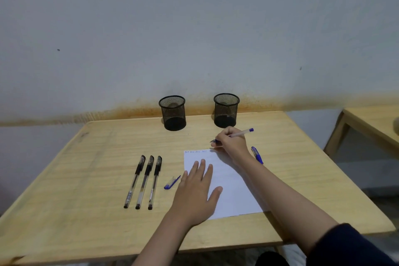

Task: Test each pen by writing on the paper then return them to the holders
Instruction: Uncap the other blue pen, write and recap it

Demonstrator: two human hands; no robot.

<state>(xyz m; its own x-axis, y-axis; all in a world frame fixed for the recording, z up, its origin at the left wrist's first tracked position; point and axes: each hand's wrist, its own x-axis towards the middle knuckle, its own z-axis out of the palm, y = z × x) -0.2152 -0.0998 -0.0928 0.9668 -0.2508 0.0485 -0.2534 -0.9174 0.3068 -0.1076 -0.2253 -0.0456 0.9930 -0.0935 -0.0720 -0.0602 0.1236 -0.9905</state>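
Observation:
A white sheet of paper (pixel 233 188) lies on the wooden table (pixel 86 179), with small blue writing along its top edge. My left hand (pixel 196 192) rests flat on the sheet, fingers apart. My right hand (pixel 232 141) grips an uncapped blue pen (pixel 243 133), its tip just past the paper's top right corner. A loose blue cap (pixel 172 182) lies left of the paper. Three capped black pens (pixel 143 181) lie side by side further left. Another blue pen (pixel 257 155) lies right of my right wrist. Two black mesh holders (pixel 172 113) (pixel 226 110) stand at the back.
A grey wall rises directly behind the holders. A second wooden table (pixel 371 123) stands off to the right, with a gap between the two. The near table edge runs below my forearms.

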